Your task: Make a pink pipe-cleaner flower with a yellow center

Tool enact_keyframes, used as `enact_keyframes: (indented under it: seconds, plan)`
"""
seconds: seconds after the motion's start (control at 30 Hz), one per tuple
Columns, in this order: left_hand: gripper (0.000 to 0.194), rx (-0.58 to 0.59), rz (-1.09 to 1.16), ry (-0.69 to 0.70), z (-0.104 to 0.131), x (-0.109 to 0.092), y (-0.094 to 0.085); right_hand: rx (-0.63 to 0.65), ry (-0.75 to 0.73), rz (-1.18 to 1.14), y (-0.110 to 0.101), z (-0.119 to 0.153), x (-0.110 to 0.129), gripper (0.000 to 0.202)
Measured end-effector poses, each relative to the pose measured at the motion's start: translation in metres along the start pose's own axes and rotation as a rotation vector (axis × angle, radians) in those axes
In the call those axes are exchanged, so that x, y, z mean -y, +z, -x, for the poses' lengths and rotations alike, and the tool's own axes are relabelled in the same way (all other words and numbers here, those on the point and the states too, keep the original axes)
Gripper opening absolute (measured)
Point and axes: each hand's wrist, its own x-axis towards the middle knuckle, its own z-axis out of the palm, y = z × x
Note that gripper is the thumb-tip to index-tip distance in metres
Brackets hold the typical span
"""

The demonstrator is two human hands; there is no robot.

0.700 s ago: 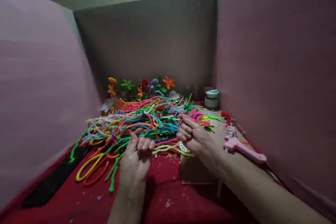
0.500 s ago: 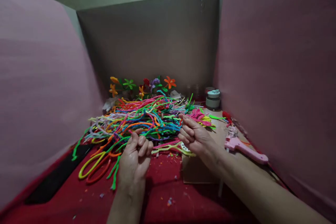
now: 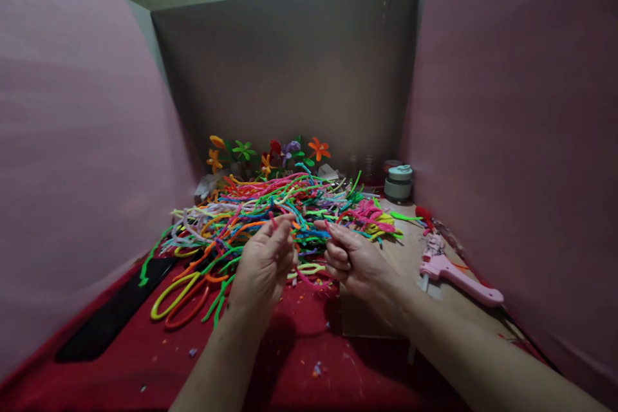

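A thin pink pipe cleaner point(image 3: 311, 282) hangs in a loop between my two hands, low over the red cloth. My left hand point(image 3: 273, 248) is closed on it, with a pink end sticking up above the fingertips. Facing it, my right hand point(image 3: 344, 254) pinches the other part, and a bit of pink shows at its fingertips. Behind both hands lies a large tangled heap of many-coloured pipe cleaners point(image 3: 251, 206). Yellow and orange-red loops point(image 3: 176, 296) stick out of the heap at the left.
A pink glue gun point(image 3: 458, 280) rests on cardboard point(image 3: 371, 318) at the right. Beyond it stands a lidded jar point(image 3: 398, 184). Pipe-cleaner flowers point(image 3: 318, 149) are at the back. A black flat object point(image 3: 111, 315) lies left on the red cloth point(image 3: 203, 373). Pink panels point(image 3: 512, 109) rise at both sides.
My left hand has moved up and right, closer to my right hand, and turned. The pink pipe cleaner now shows as a loop between them. The view has shifted slightly.
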Motion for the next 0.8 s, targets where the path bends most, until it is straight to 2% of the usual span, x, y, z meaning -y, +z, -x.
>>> enact_keyframes:
  seconds: [0.13, 0.23, 0.37, 0.5, 0.67, 0.8]
  plan:
    - [0.028, 0.166, -0.152, -0.228, -0.011, 0.002, 0.005, 0.035, -0.007, 0.03, 0.0, 0.001, -0.003, 0.017]
    - [0.025, 0.204, -0.201, -0.264, -0.017, 0.008, 0.005, 0.07, 0.018, 0.038, 0.0, 0.002, -0.005, 0.014]
    - [0.019, 0.135, -0.182, -0.167, -0.022, 0.009, 0.008, 0.028, -0.044, 0.124, 0.0, 0.003, -0.006, 0.026]
    - [0.017, 0.04, -0.109, -0.079, -0.027, 0.001, 0.01, -0.077, -0.124, 0.307, 0.002, 0.002, -0.008, 0.023]
    - [0.018, 0.031, -0.079, -0.068, -0.029, 0.0, 0.012, -0.1, -0.051, 0.414, 0.004, 0.001, -0.012, 0.028]
    - [0.017, 0.062, -0.101, 0.024, -0.026, 0.006, 0.013, -0.01, 0.037, 0.376, 0.003, 0.002, -0.013, 0.029]
